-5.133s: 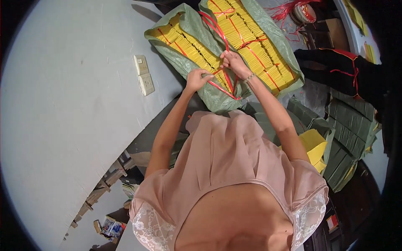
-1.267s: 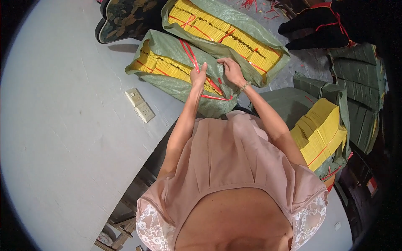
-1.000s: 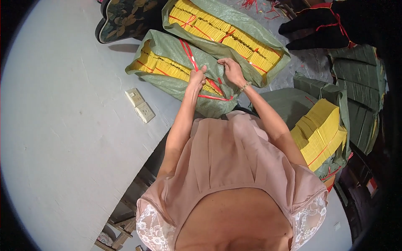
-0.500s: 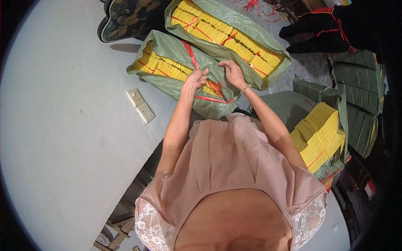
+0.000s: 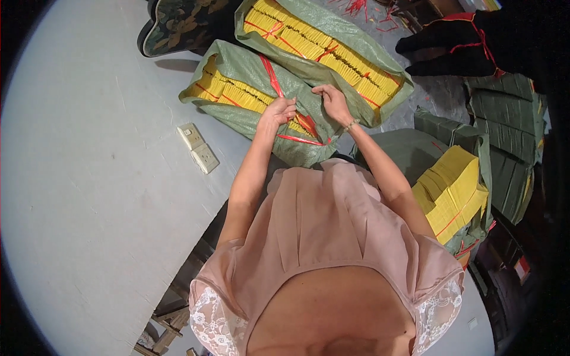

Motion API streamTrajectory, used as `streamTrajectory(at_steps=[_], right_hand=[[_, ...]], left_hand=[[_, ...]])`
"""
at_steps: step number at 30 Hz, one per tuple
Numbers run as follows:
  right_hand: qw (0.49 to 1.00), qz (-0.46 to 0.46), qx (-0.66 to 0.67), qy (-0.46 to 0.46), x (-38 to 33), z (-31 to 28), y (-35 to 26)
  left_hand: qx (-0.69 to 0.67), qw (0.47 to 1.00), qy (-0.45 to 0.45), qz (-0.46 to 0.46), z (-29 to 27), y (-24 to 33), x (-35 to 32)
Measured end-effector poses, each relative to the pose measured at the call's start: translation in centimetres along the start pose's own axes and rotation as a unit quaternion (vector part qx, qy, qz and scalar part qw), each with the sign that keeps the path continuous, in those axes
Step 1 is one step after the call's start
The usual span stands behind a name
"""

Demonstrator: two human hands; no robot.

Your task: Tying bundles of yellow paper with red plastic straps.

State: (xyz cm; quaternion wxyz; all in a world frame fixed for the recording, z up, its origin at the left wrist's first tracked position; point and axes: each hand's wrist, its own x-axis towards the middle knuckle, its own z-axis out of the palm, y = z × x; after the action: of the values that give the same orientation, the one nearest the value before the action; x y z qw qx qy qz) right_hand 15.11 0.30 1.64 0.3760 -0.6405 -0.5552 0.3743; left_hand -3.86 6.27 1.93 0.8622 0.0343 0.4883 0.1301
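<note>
hands (image 5: 279,111): left rolled over; near sack (image 5: 252,70) slants lengthwise down rightward

The left arm (image 5: 249,172) and right arm (image 5: 385,166), both bare, were stretched forward from the chest (image 5: 329,308) and slanted inward. The left hand (image 5: 277,111) was closed in a grip, with its fingers curled inward and its wrist (image 5: 268,126) bent toward the right. The right hand (image 5: 335,104) was held slightly farther forward, with its fingers loosely bent and pointed left. The two hands were separated by a narrow gap, and both elbows were slightly bent.
</note>
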Motion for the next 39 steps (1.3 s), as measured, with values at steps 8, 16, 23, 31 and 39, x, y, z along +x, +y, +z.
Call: streamTrajectory(at_steps=[8, 16, 23, 31, 39], right_hand=[[0.982, 0.094, 0.159, -0.044, 0.7, -0.9, 0.9], [0.985, 0.108, 0.126, -0.037, 0.9, -0.6, 1.4], [0.989, 0.113, 0.092, -0.039, 0.9, -0.5, 0.2], [0.988, 0.042, 0.125, -0.074, 0.9, -0.3, -2.8], [0.987, -0.038, -0.156, -0.029, 0.2, 2.1, -5.4]], left_hand=[[0.052, 0.999, -0.002, 0.002, -0.6, 0.7, 0.6], [0.068, 0.998, -0.002, 0.006, 0.0, 1.2, 0.5], [0.033, 0.998, -0.016, 0.045, -0.3, 0.0, 1.2], [-0.002, 0.997, 0.021, 0.079, 2.2, -0.3, 0.7], [0.112, 0.977, 0.097, 0.152, 3.4, 0.4, -0.5]])
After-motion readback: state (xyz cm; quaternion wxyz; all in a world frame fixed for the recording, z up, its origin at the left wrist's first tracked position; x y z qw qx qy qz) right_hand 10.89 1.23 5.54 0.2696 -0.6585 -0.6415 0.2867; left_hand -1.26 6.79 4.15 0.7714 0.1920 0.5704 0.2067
